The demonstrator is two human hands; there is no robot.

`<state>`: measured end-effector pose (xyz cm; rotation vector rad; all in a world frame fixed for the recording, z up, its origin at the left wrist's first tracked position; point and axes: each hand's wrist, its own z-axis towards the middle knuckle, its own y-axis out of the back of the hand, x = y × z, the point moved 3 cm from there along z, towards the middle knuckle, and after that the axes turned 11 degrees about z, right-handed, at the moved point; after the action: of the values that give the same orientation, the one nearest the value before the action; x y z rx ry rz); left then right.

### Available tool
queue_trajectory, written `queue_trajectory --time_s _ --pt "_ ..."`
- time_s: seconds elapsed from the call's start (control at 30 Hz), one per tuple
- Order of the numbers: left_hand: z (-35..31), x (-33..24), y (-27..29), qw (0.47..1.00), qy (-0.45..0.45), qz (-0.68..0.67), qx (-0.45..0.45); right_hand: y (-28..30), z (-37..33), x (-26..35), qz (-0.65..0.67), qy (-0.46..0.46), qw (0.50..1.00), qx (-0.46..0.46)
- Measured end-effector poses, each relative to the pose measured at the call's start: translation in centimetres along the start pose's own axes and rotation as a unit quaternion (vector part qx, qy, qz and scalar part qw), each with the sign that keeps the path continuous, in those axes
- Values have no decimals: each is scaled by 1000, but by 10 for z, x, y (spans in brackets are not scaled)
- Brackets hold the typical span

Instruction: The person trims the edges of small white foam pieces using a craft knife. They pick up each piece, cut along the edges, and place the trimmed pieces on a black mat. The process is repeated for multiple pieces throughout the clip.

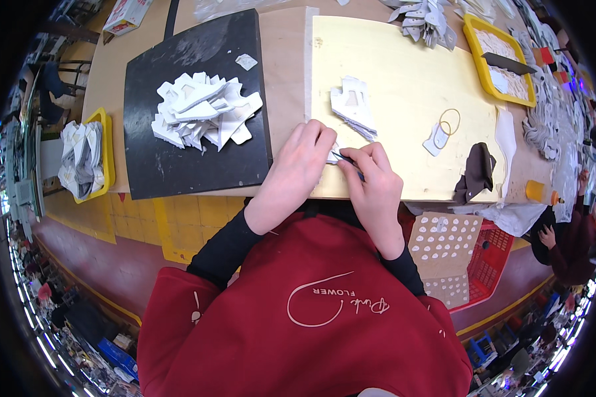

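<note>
Near the front edge of a pale yellow sheet, my left hand is closed, its fingertips pressing a small white piece, mostly hidden. My right hand pinches a slim dark pointed tool, its tip at that piece; its exact kind is unclear. Just beyond my hands lies a short stack of white cut shoe-upper-like pieces. To the left, a loose pile of similar white pieces covers part of a black board.
Right on the sheet are a small white piece, a rubber band and dark brown scraps. A yellow tray holds light pieces under a dark blade. Left stands another yellow tray. A red basket sits below the table.
</note>
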<state>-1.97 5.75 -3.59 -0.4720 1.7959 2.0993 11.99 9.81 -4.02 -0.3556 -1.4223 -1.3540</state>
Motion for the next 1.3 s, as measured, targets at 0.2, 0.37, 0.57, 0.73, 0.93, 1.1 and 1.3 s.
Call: queue_trajectory --time_s 0.2,0.37,0.57,0.73,0.93,1.1,1.3 --pt "1 -1 -2 1000 3 4 -9 -1 2 1 2 4 1000 -3" --pt "-5 1 1 998 15 -42 -37 -2 3 3 -17 3 1000 0" --pt "-26 13 78 956 112 -271 14 7 -3 -5 128 -48 990 -30" --pt "-49 81 124 924 221 -76 -304 6 -4 -1 110 -31 993 -29" --pt "-38 140 113 921 291 101 -240 2 -2 -2 112 -19 993 -25" --pt "-34 122 115 906 240 48 -345 0 -3 -1 100 -14 994 -34" --pt "-39 77 120 823 283 -324 -370 4 -3 -6 100 -34 994 -34"
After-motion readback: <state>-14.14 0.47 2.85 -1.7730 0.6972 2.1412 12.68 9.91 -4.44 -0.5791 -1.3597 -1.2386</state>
